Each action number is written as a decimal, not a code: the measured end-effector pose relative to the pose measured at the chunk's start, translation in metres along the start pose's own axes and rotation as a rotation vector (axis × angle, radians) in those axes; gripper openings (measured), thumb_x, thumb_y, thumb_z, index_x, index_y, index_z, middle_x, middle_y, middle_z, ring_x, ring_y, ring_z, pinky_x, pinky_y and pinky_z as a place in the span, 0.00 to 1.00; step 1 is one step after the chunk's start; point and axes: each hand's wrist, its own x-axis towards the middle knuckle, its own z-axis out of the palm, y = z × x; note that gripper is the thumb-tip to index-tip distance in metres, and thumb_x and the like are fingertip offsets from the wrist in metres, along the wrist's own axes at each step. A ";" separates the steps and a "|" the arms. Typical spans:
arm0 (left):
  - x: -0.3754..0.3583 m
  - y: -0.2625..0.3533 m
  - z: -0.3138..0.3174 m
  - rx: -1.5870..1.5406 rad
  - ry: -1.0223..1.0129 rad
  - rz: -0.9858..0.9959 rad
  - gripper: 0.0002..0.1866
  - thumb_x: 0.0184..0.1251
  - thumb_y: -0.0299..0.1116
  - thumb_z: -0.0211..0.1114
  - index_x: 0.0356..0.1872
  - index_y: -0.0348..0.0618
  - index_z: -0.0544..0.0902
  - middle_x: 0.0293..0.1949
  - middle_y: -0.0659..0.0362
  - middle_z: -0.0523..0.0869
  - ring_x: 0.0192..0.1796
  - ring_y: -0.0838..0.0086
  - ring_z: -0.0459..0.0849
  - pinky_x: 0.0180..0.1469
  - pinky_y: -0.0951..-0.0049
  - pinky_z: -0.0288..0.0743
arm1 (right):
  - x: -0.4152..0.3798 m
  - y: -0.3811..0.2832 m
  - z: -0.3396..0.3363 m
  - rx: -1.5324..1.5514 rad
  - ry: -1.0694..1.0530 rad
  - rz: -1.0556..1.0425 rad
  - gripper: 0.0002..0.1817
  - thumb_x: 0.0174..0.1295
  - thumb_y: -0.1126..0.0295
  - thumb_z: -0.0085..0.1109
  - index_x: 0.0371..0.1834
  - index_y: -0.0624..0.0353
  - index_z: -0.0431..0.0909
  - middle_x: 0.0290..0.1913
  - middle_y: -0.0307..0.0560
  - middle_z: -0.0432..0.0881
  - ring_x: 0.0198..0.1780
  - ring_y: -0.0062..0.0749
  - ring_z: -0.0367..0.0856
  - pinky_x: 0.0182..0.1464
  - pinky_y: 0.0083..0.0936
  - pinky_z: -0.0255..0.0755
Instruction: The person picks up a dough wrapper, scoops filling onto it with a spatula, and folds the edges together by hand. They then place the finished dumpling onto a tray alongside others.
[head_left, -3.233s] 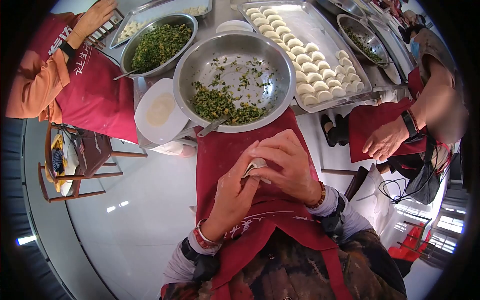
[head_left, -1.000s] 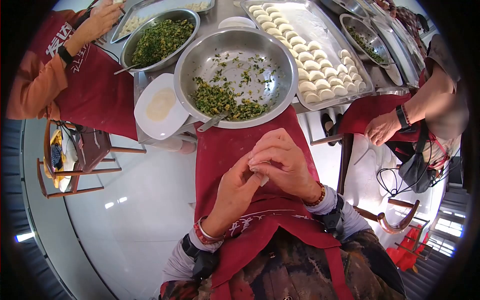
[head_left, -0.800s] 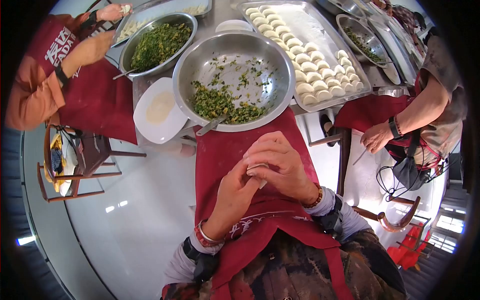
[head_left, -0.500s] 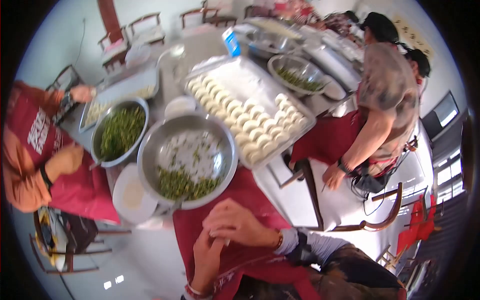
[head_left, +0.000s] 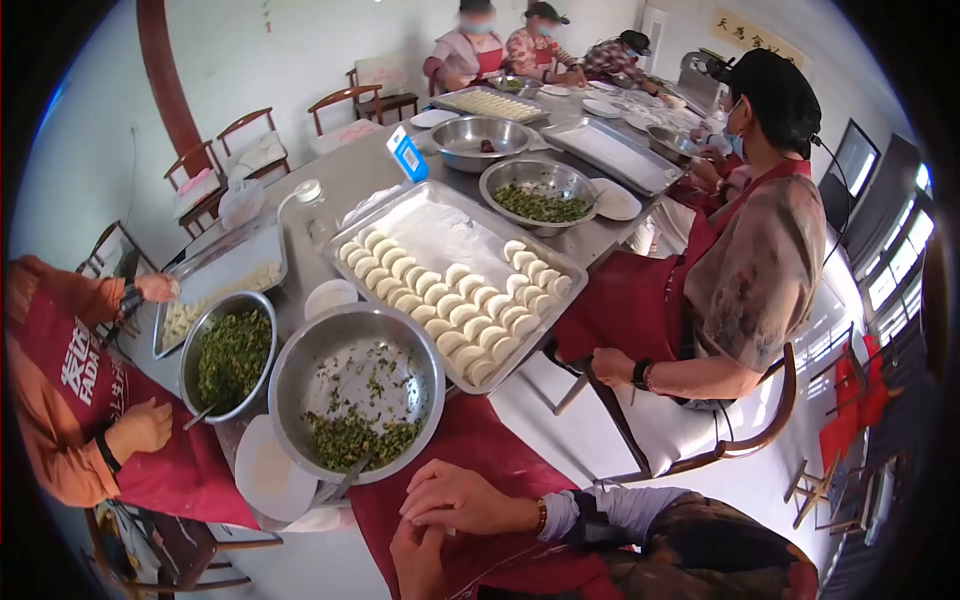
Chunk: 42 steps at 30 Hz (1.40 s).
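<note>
Over the red apron (head_left: 490, 440) on my lap, my right hand (head_left: 465, 498) lies across my left hand (head_left: 418, 560). The right fingers are curled and closed over the left fingertips. Whatever lies between them, if anything, is hidden. Just beyond stands a metal bowl (head_left: 290, 395) with chopped green filling (head_left: 360, 440) and a spoon handle (head_left: 352, 474) pointing toward me. A white plate (head_left: 262, 500) with a pale round patch is at its left. Behind the bowl, a metal tray (head_left: 430, 215) holds rows of white dumplings (head_left: 480, 320).
A person in orange sleeves (head_left: 55, 440) is at left, near another filling bowl (head_left: 238, 360) and tray (head_left: 275, 240). At right sits a person in a patterned shirt (head_left: 750, 270) by a chair (head_left: 780, 410). More bowls, trays and people line the table (head_left: 350, 170).
The view has tilted up, showing more of the far table and people there. My hands stay together, appearing lower in the view. The seated person at right now sits more upright.
</note>
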 end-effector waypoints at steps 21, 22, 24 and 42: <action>-0.005 0.000 -0.009 0.094 -0.105 0.012 0.12 0.69 0.29 0.58 0.50 0.38 0.79 0.44 0.63 0.80 0.42 0.81 0.78 0.41 0.83 0.72 | -0.011 0.014 -0.002 0.052 0.011 0.125 0.08 0.60 0.70 0.63 0.40 0.57 0.85 0.42 0.39 0.83 0.55 0.31 0.73 0.57 0.26 0.69; -0.005 -0.001 -0.010 0.084 -0.106 -0.002 0.12 0.70 0.29 0.57 0.50 0.38 0.79 0.44 0.63 0.80 0.42 0.81 0.78 0.41 0.83 0.72 | -0.011 0.013 -0.003 0.053 0.010 0.132 0.08 0.60 0.70 0.63 0.40 0.57 0.85 0.42 0.39 0.83 0.55 0.31 0.73 0.57 0.26 0.69; -0.005 -0.001 -0.009 0.059 -0.105 -0.025 0.12 0.70 0.29 0.56 0.51 0.38 0.79 0.45 0.63 0.80 0.42 0.80 0.78 0.41 0.82 0.72 | -0.011 0.013 -0.004 0.043 -0.001 0.133 0.08 0.60 0.70 0.63 0.40 0.57 0.85 0.42 0.38 0.83 0.55 0.31 0.73 0.57 0.25 0.69; -0.005 -0.006 -0.006 0.098 -0.057 -0.087 0.13 0.71 0.33 0.56 0.50 0.37 0.80 0.40 0.63 0.80 0.36 0.83 0.76 0.35 0.84 0.71 | -0.015 0.015 -0.007 0.022 0.047 0.142 0.08 0.58 0.65 0.61 0.35 0.56 0.85 0.39 0.40 0.82 0.50 0.33 0.76 0.51 0.28 0.72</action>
